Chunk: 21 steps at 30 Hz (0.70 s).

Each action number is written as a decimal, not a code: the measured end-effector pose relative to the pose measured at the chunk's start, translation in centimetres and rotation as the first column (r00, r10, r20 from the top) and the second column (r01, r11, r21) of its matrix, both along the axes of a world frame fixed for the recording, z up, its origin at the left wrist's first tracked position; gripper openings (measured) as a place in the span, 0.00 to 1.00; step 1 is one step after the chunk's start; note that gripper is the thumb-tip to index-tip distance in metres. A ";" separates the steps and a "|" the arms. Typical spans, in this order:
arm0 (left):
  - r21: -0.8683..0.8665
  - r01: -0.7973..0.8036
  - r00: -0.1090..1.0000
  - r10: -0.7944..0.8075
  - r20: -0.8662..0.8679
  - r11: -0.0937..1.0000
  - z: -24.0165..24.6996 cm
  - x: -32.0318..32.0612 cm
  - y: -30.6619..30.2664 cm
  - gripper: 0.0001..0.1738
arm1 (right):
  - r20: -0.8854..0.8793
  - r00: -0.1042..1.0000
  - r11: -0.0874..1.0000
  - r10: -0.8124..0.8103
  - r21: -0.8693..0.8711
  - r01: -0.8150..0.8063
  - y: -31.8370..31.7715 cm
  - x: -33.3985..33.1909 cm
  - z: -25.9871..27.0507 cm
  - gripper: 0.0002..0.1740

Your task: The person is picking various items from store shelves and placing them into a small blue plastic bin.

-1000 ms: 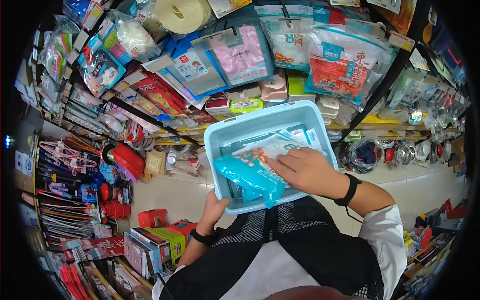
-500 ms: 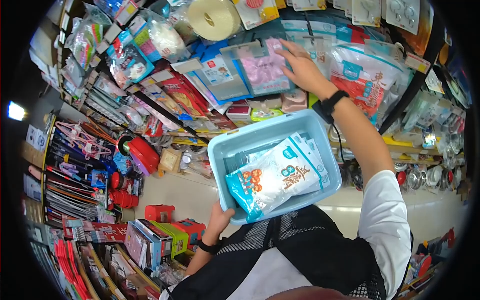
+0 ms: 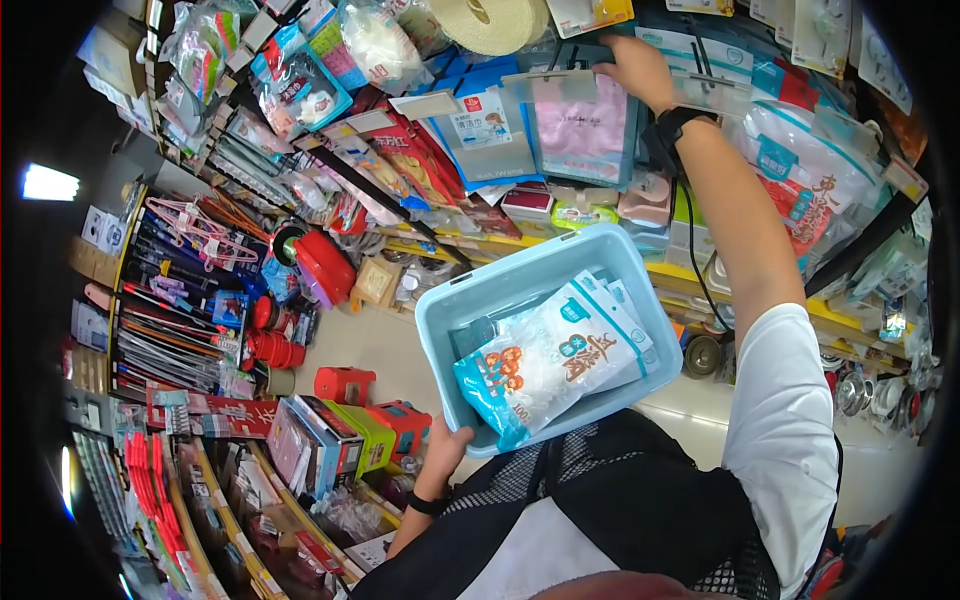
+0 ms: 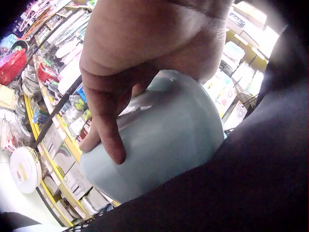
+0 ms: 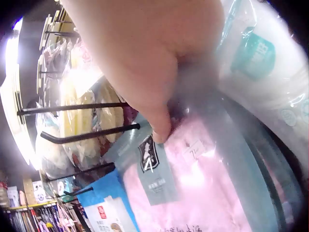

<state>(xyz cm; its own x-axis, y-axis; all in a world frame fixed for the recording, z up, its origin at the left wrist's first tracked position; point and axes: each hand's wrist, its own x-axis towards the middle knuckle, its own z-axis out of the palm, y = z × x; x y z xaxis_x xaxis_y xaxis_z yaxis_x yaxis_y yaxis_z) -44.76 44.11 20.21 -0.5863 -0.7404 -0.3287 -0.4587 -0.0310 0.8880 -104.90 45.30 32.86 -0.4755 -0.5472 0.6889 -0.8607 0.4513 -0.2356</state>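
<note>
A light blue plastic basin (image 3: 590,258) is held in front of the body. My left hand (image 3: 445,448) grips its near left corner, thumb over the rim and fingers along the outer wall (image 4: 159,150). Inside the basin, a white and teal plastic packet (image 3: 560,350) with orange figures lies over other flat packs. My right hand (image 3: 642,72) is up at the rack, at the top of a grey packet with a pink cloth (image 3: 580,125) inside. In the right wrist view, the thumb presses the front of the pink cloth packet (image 5: 193,169), while the other fingers are hidden behind it.
Blue-edged cloth packs (image 3: 485,125) hang left of the pink one, and a red and white bag (image 3: 800,190) hangs to the right. Black hooks (image 5: 91,135) stick out beside the right hand. Pots and bowls (image 3: 865,390) stand on the low shelf at right.
My right hand has left the white and teal packet in the basin, reached up to the rack and taken the pink cloth packet's top. The left hand keeps its grip on the basin.
</note>
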 end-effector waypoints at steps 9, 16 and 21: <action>0.065 0.074 0.997 -0.076 0.024 0.995 -2.1 -0.1 -4.8 0.17 | 0.219 0.950 0.974 0.222 -0.003 -0.227 3.2 8.6 0.2 0.20; 0.056 0.272 0.960 -0.275 0.048 0.961 -2.3 -1.5 -11.8 0.15 | 0.124 0.951 0.950 0.283 -0.172 -0.261 2.3 15.1 -1.8 0.18; 0.072 0.358 0.934 -0.355 -0.046 0.931 -3.8 0.0 -19.0 0.17 | 0.077 0.987 0.983 0.139 -0.129 -0.128 2.9 22.9 -2.7 0.14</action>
<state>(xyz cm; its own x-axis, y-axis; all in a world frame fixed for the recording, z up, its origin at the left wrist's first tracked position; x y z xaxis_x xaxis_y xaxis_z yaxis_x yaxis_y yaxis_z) -44.79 25.10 16.43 -0.8181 -0.4535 -0.3535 -0.4239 0.0602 0.9037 -82.04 48.17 30.18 -0.4641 -0.5232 0.7148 -0.8855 0.2966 -0.3578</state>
